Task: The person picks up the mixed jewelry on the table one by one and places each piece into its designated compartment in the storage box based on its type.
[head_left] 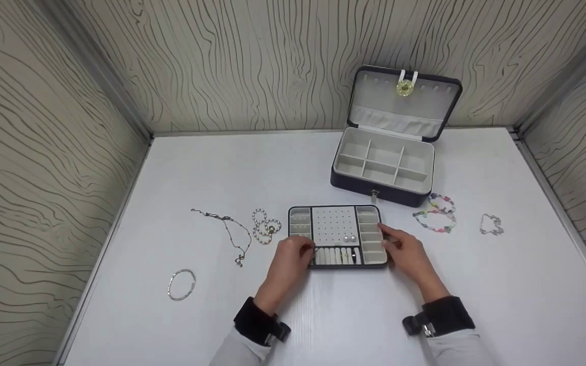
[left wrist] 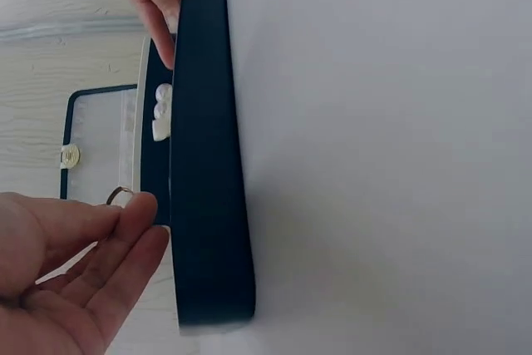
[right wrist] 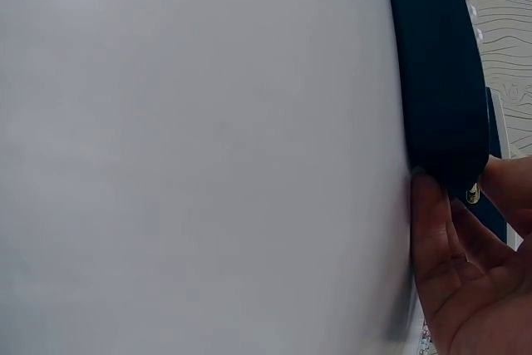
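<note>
A thin, gold-toned ring [left wrist: 119, 194] sits pinched in the left hand [head_left: 291, 252], at the front-left of a dark-blue rectangular jewellery tray [head_left: 344, 267]. The right hand [head_left: 406, 250] grips the tray's right end. Behind, an open dark-blue box [head_left: 350, 186] stands on the white tabletop [head_left: 346, 317].

Pale grey sleeves [head_left: 460, 348] — broad black wristbands [head_left: 449, 315], each with a small black camera [head_left: 412, 325] and silvery fitting [head_left: 428, 331]

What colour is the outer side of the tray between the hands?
Dark blue. The tray's outer side shows best in the left wrist view.
</note>
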Action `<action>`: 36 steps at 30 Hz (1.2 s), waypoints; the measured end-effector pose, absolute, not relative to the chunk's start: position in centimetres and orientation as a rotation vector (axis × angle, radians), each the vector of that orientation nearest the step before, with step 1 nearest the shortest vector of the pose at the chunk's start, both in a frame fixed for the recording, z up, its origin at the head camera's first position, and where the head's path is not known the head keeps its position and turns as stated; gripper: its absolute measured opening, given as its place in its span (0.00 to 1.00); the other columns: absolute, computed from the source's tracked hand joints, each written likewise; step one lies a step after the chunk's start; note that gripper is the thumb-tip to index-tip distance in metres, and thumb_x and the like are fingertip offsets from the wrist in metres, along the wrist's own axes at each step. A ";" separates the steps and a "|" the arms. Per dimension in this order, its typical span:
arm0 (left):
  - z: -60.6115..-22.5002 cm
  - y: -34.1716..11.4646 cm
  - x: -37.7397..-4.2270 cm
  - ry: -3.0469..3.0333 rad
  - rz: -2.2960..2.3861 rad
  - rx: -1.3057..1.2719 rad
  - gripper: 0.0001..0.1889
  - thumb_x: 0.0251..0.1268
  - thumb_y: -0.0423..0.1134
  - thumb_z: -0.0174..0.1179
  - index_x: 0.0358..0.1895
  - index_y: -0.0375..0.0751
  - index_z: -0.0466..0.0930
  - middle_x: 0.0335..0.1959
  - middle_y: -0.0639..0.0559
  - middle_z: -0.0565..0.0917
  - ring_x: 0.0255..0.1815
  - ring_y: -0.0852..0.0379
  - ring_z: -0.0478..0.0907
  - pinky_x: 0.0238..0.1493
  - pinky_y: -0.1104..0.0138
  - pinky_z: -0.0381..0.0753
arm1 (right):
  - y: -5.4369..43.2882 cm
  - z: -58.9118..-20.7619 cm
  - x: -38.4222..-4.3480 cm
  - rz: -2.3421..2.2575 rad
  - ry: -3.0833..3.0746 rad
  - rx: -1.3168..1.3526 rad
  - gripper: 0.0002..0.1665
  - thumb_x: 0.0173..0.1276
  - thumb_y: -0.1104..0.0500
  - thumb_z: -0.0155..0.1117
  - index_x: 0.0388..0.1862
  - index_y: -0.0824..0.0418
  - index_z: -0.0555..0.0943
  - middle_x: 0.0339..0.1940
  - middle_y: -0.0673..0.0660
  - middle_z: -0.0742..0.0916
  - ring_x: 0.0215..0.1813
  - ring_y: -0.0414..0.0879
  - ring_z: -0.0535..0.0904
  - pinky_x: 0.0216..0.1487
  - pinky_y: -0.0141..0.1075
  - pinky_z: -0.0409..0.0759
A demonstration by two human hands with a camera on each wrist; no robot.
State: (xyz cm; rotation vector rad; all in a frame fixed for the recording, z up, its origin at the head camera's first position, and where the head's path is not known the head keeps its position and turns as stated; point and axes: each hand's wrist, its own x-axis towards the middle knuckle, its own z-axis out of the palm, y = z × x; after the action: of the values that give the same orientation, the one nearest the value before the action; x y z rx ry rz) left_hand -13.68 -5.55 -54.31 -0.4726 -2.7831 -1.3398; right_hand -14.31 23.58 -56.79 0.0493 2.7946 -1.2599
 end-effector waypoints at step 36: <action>-55.0 -1.1 -13.2 -2.874 -1.322 -0.359 0.04 0.54 0.29 0.68 0.31 0.42 0.86 0.28 0.55 0.85 0.30 0.61 0.80 0.34 0.72 0.80 | 23.7 -56.9 -14.4 -1.244 2.785 0.036 0.27 0.72 0.65 0.58 0.69 0.58 0.73 0.63 0.68 0.78 0.52 0.58 0.79 0.56 0.54 0.73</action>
State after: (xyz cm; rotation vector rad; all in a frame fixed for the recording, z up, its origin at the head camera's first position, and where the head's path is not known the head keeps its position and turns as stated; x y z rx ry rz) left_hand -13.17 -1.11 -55.01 -0.3591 -2.8745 -1.3223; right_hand -14.39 23.66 -56.90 0.0365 2.7853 -1.2444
